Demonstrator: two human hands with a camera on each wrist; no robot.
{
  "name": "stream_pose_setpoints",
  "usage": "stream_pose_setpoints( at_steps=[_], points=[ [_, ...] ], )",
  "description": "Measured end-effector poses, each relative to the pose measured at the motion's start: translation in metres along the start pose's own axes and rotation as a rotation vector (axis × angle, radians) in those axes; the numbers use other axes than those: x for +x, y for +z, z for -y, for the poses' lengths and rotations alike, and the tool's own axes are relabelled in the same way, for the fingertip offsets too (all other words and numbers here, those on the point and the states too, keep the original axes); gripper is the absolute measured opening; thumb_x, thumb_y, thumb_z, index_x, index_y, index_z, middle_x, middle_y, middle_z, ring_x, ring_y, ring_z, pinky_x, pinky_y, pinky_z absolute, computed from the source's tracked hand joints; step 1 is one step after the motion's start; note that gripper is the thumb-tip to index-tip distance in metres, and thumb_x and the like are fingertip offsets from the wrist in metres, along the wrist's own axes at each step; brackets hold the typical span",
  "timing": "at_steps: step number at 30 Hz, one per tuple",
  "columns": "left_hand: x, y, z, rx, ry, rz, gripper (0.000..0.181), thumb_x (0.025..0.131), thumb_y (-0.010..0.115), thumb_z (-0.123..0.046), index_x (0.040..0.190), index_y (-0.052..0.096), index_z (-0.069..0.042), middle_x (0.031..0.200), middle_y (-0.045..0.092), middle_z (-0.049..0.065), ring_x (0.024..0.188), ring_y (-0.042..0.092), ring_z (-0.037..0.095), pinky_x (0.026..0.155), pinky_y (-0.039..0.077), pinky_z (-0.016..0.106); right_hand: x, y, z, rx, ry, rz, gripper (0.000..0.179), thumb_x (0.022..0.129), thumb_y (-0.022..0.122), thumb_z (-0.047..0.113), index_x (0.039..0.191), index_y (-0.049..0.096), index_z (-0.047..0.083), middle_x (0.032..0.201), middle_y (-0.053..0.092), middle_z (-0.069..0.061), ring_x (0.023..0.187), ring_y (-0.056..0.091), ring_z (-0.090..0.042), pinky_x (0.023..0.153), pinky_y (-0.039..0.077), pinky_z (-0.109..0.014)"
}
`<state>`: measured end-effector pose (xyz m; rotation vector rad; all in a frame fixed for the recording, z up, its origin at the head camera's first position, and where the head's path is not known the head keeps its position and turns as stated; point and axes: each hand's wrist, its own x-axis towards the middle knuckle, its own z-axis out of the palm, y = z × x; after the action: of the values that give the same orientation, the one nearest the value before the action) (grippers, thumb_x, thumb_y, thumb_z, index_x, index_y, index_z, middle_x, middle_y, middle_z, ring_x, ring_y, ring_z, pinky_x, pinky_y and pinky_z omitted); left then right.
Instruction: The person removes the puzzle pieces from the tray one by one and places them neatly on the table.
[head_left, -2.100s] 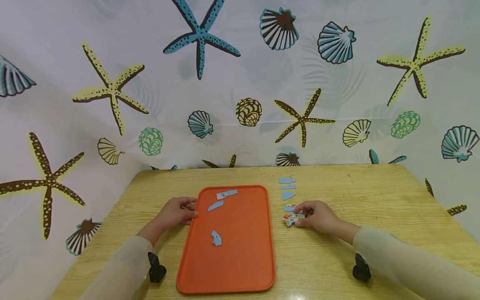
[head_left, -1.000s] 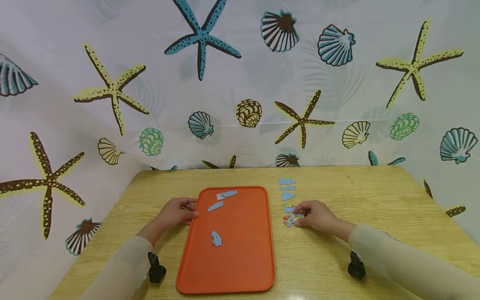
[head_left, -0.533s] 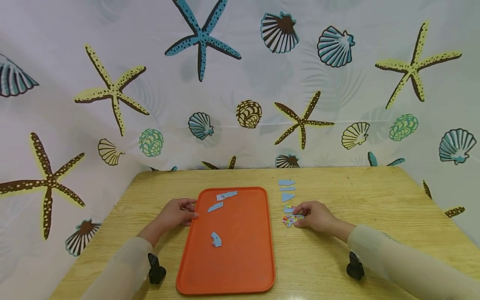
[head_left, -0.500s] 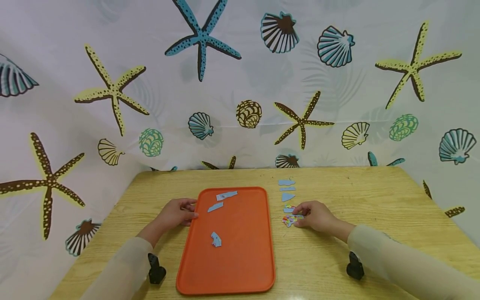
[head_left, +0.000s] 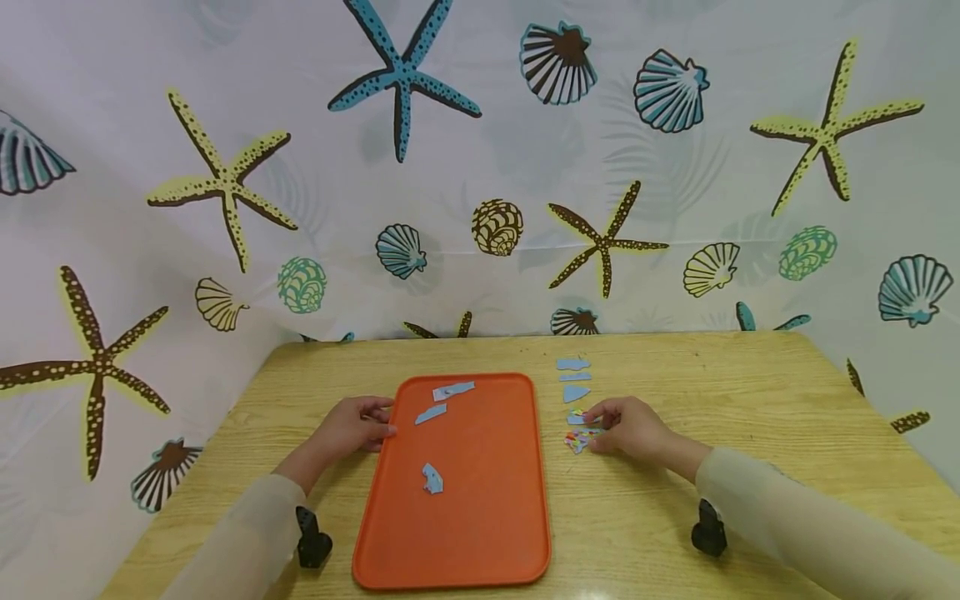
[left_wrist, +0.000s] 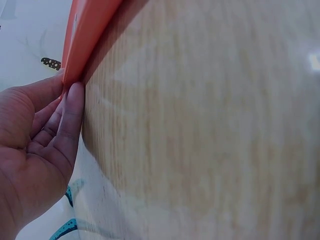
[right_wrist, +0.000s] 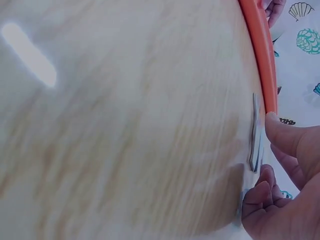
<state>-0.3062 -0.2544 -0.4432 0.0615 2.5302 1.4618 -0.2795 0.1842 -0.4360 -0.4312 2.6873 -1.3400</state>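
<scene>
My left hand (head_left: 348, 429) grips the left rim of an orange tray (head_left: 480, 533), pinching it between thumb and fingers in the left wrist view. My right hand (head_left: 630, 429) is at the right end of a flat, irregular multicoloured piece (head_left: 577, 439) on the table, partly hiding it. In the right wrist view, the thumb and curled fingers of that hand stand apart, with the thin piece (right_wrist: 255, 135) lying beside them. Just beyond it, a second piece (head_left: 576, 420), light blue with a coloured edge, lies close to the index finger.
Three light blue pieces lie in a column farther back on the wooden table, among them a triangular piece (head_left: 576, 393). Inside the tray are a long strip (head_left: 453, 390), a shorter strip (head_left: 431, 413) and a jagged piece (head_left: 432, 478). A shell-patterned cloth (head_left: 465, 167) hangs behind.
My right fingers have shifted slightly at the multicoloured piece, the index finger moving a little away from me and to the left. The left hand and tray stay put.
</scene>
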Motion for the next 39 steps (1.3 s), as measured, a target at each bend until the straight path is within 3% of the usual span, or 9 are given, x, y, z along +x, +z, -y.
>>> stream_pose_setpoints(
  at_steps=[7, 20, 31, 39],
  points=[
    [0.000, 0.000, -0.002, 0.006, -0.004, -0.002, 0.052, 0.091, 0.068, -0.005, 0.139, 0.048, 0.004, 0.106, 0.058, 0.015, 0.080, 0.064, 0.020, 0.070, 0.059, 0.035, 0.005, 0.011, 0.017, 0.096, -0.022, 0.010, 0.029, 0.081, 0.078, 0.007, 0.108, 0.070, -0.002, 0.087, 0.057, -0.006, 0.074, 0.052, -0.017, 0.061, 0.046, -0.028],
    [0.000, 0.001, -0.003, -0.001, -0.008, 0.001, 0.052, 0.091, 0.068, -0.005, 0.139, 0.048, 0.004, 0.108, 0.060, 0.015, 0.081, 0.064, 0.020, 0.070, 0.059, 0.035, 0.012, 0.061, 0.057, 0.279, -0.064, 0.068, 0.035, 0.083, 0.078, 0.008, 0.114, 0.067, -0.004, 0.093, 0.059, -0.014, 0.073, 0.051, -0.017, 0.063, 0.047, -0.027],
    [-0.002, 0.000, -0.005, -0.002, -0.012, 0.005, 0.052, 0.091, 0.068, -0.006, 0.139, 0.048, 0.004, 0.109, 0.060, 0.016, 0.082, 0.064, 0.020, 0.070, 0.058, 0.035, 0.014, 0.106, 0.088, 0.311, -0.049, 0.074, 0.038, 0.082, 0.079, 0.011, 0.116, 0.065, 0.000, 0.096, 0.057, -0.012, 0.078, 0.051, -0.018, 0.065, 0.046, -0.027],
    [-0.003, 0.000, -0.004, 0.001, -0.012, 0.005, 0.052, 0.091, 0.068, -0.007, 0.138, 0.048, 0.004, 0.109, 0.060, 0.016, 0.082, 0.064, 0.020, 0.070, 0.058, 0.035, 0.013, 0.128, 0.103, 0.236, -0.078, 0.081, 0.038, 0.079, 0.082, 0.011, 0.112, 0.067, 0.000, 0.093, 0.060, -0.011, 0.080, 0.053, -0.016, 0.065, 0.047, -0.027]
  ],
)
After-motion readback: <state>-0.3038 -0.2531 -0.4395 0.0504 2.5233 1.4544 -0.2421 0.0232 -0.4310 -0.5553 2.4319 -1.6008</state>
